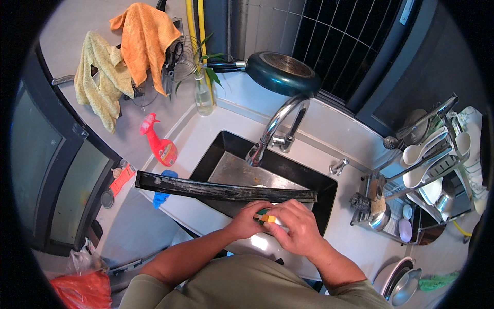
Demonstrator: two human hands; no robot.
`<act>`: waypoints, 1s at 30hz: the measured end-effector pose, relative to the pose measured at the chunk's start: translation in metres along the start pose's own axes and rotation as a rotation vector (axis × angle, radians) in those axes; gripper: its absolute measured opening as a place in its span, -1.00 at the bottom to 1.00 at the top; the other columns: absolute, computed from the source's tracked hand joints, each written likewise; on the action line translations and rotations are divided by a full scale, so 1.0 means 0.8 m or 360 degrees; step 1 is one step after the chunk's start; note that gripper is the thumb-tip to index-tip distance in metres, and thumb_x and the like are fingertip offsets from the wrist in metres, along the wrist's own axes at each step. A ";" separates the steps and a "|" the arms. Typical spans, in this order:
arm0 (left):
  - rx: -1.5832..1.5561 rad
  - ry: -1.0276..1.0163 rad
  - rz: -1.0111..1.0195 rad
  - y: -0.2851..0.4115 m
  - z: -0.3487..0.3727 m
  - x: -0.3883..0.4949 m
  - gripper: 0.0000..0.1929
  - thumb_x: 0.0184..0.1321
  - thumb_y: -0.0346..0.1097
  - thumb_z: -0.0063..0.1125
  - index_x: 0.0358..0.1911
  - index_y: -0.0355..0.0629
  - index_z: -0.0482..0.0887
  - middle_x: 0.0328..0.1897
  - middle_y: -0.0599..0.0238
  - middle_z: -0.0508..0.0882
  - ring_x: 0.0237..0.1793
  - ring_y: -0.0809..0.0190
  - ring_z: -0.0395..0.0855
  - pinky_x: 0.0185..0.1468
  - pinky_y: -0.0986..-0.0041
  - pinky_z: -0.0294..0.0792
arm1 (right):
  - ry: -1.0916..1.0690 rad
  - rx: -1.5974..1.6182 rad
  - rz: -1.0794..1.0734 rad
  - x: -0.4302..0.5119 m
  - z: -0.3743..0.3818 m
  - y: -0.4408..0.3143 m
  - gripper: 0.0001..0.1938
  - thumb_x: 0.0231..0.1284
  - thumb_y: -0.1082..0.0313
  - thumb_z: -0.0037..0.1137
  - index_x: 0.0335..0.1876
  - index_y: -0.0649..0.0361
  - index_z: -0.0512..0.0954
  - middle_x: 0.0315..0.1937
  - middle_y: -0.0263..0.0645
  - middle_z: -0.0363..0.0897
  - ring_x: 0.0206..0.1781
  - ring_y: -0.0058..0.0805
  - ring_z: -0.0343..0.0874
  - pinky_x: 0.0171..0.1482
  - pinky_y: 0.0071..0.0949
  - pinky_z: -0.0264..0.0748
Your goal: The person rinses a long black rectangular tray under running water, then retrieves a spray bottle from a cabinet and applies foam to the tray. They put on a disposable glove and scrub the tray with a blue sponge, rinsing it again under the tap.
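My left hand (pixel 250 220) and my right hand (pixel 296 226) meet over the front edge of the sink (pixel 200 164). Between their fingers is a small yellow-and-green item (pixel 269 218), which looks like a scouring sponge but is mostly covered. My right thumb and fingertips press on its yellow part, while the left fingers curl around the green side. Just beyond my hands, a long black channel-shaped strip (pixel 227 191) with whitish smears spans the sink, its left end over the counter. The chrome faucet (pixel 266 133) arches above the basin.
A red spray bottle (pixel 164 150) and a blue cloth (pixel 162 197) are at the left. An upturned frying pan (pixel 281 73) is behind the faucet, near a glass vase (pixel 203 96). Right of the sink is a utensil-filled dish rack (pixel 393 195); nested bowls (pixel 397 282) sit nearer.
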State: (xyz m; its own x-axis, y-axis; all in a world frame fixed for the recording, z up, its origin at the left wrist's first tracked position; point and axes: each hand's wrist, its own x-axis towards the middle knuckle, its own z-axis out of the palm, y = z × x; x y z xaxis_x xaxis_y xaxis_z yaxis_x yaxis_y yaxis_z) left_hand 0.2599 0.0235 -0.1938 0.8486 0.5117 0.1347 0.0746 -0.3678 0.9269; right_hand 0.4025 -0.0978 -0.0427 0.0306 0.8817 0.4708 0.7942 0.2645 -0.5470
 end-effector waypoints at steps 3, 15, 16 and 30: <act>0.0050 -0.0069 0.0004 0.004 -0.008 -0.002 -0.29 -0.05 -0.29 0.63 0.25 -0.23 0.63 0.30 0.03 0.65 0.33 -0.03 0.60 0.42 0.20 0.41 | -0.0070 0.0053 0.0065 -0.003 -0.001 0.005 -0.79 0.22 0.34 0.36 -0.10 0.21 0.65 -0.22 -0.10 0.67 -0.16 -0.07 0.64 -0.11 -0.18 0.57; -0.0055 -0.0552 -0.0252 -0.004 -0.026 -0.004 -0.24 -0.13 -0.23 0.69 0.23 -0.19 0.62 0.22 0.09 0.65 0.26 0.01 0.61 0.39 0.21 0.41 | -0.0468 0.1497 0.1078 -0.001 -0.003 0.050 -0.82 0.45 0.44 0.22 -0.01 0.30 0.78 0.01 -0.19 0.75 0.05 -0.41 0.68 0.22 -0.43 0.55; -0.0060 -0.0568 -0.0242 -0.005 -0.026 -0.004 -0.24 -0.13 -0.23 0.69 0.24 -0.19 0.62 0.21 0.10 0.65 0.26 0.01 0.61 0.39 0.23 0.41 | -0.0497 0.1509 0.1172 -0.001 -0.002 0.051 -0.78 0.49 0.40 0.17 0.01 0.33 0.77 0.02 -0.16 0.75 0.10 -0.39 0.67 0.27 -0.40 0.54; -0.0224 -0.0370 0.0005 -0.011 -0.004 0.013 -0.18 -0.14 -0.38 0.65 0.34 -0.22 0.58 0.34 0.05 0.60 0.38 0.01 0.56 0.44 0.23 0.39 | -0.0318 0.1415 0.1033 -0.013 -0.002 0.023 -0.74 0.56 0.35 0.10 0.01 0.36 0.75 0.00 -0.18 0.73 0.10 -0.40 0.66 0.26 -0.42 0.53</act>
State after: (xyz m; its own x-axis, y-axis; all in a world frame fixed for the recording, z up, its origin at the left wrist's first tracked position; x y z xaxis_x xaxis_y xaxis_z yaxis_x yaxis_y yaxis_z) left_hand 0.2659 0.0347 -0.1995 0.9473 0.3128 0.0688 0.0119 -0.2491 0.9684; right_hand 0.4175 -0.1029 -0.0563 0.1204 0.9798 -0.1596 -0.0560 -0.1538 -0.9865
